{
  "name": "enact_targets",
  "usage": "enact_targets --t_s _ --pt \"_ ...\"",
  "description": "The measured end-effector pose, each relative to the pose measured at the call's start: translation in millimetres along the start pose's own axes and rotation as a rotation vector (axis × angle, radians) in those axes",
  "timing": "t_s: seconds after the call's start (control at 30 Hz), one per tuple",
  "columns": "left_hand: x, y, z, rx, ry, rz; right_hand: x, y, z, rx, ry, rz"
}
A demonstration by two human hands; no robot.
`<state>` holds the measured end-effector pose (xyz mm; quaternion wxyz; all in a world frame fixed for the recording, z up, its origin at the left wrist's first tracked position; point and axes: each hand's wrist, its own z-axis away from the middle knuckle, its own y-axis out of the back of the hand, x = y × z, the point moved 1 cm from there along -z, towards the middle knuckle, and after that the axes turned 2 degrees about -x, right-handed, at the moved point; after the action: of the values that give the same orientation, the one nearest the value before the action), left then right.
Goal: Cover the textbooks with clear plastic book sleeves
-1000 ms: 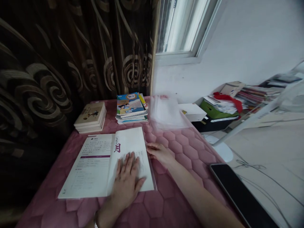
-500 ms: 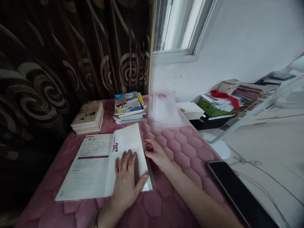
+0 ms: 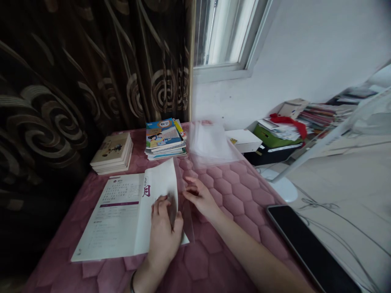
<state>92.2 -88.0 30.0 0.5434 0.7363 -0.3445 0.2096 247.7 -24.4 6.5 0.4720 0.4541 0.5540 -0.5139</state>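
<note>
Open white-paged book with purple print point(image 3: 106, 226), clear plastic film point(image 3: 189, 221) along its right edge, lies on pink hexagon-quilted padded surface point(image 3: 235, 187). Left page flat, right page bowed up near its outer edge. Left hand point(image 3: 165, 230): fingers curled on right page, thumb spread; can't tell if it's gripping paper. Right hand point(image 3: 200, 199): thumb and fingers slightly apart at the film; can't tell if pinched. Behind: beige book stack point(image 3: 111, 151), blue-topped textbook stack point(image 3: 165, 136). Dark swirl-patterned curtain point(image 3: 100, 61) left, white wall point(image 3: 305, 49) right. Green open container point(image 3: 269, 139) holds loose papers point(image 3: 280, 129), red cloth point(image 3: 291, 122) on top.
</note>
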Motion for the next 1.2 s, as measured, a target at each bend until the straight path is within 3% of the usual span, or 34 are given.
enact_targets --t_s 0.5,1.2 --pt "-4 -1.8 5 0.002 -0.017 0.011 0 -1 1 -0.043 -0.101 -0.231" --pt "-7 -19.1 7 0.076 -0.180 -0.308 12 13 -5 -0.127 -0.098 0.089"
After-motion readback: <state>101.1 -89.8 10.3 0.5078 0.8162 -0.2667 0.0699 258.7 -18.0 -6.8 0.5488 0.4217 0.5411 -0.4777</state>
